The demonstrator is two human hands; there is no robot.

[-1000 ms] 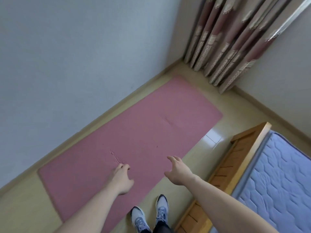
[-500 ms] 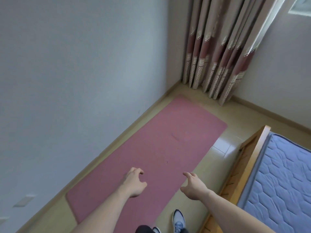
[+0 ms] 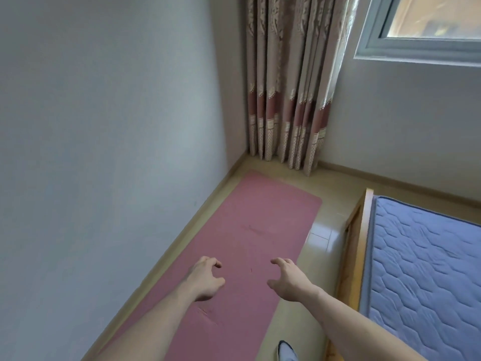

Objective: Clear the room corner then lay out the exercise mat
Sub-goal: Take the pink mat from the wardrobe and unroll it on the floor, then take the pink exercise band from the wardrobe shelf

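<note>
Above the mat (image 3: 247, 230), both hands (image 3: 205, 281) hover loosely curled.

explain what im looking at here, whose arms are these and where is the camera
There is no machine here. The camera is worn on a person's head and looks forward and down, so the two bare arms reaching into the picture are that person's own. The left hand and the right hand hang over the floor with fingers loosely curled; neither holds anything. Below them a pink mat lies flat on the floor, running along the left wall toward the corner. A curtain hangs in that corner beside a window. On the right is a bed with a blue mattress. The toe of a shoe shows at the bottom edge.
</note>
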